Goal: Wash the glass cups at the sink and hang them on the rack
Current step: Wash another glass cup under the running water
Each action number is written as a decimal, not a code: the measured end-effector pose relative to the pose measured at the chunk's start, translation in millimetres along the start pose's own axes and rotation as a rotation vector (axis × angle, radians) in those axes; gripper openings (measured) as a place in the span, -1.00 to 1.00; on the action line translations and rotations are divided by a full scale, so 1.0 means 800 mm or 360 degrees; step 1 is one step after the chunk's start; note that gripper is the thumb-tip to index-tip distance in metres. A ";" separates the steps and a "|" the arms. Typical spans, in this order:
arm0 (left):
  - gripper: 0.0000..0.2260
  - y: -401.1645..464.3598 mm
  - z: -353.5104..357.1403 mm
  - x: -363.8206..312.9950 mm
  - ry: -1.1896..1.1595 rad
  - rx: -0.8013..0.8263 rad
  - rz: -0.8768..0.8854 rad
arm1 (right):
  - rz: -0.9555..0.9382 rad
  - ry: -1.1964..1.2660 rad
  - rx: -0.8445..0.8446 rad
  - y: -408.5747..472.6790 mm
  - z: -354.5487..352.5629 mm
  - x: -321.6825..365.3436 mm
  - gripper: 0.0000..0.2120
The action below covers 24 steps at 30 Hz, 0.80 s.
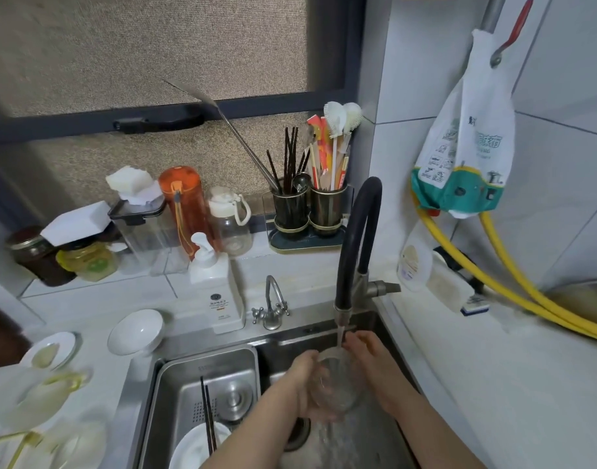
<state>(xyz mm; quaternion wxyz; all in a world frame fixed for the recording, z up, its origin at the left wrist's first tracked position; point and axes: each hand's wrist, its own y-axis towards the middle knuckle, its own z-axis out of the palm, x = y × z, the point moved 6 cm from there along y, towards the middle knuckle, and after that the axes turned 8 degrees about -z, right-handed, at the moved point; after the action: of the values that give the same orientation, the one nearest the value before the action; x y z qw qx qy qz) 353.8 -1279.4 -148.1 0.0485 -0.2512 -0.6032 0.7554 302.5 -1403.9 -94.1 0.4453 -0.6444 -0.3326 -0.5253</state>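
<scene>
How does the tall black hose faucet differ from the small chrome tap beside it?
The tall black hose faucet arches high and is running water; the small chrome tap is short, all bare metal, with no water visible from it. Both are curved spouts mounted behind the steel sink.

Head camera looks steeply down, close over the sink.

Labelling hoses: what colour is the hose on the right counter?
Yellow; the hose shows best in the head view, the only one.
</scene>
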 end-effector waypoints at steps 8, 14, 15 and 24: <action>-0.53 -0.026 0.007 -0.017 0.0018 0.0247 0.0648 | 0.0315 0.0222 -0.0251 0.041 -0.017 -0.058 -0.19; -0.03 -0.044 0.018 -0.029 0.0415 0.0076 0.1213 | 0.0636 0.0713 -0.0369 0.012 -0.008 -0.066 -0.34; -0.10 -0.048 0.019 -0.030 0.0454 0.0008 0.1243 | 0.0634 0.0711 -0.0400 0.009 -0.011 -0.066 -0.34; -0.30 -0.020 0.008 -0.008 -0.0165 0.0005 0.0371 | 0.0245 0.0191 -0.0403 0.014 -0.018 -0.032 -0.57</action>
<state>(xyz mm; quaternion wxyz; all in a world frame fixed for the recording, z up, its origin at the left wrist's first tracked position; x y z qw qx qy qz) 352.5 -1283.4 -130.1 -0.0705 -0.2801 -0.5705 0.7688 301.4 -1420.5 -120.7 0.4186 -0.6864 -0.1860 -0.5648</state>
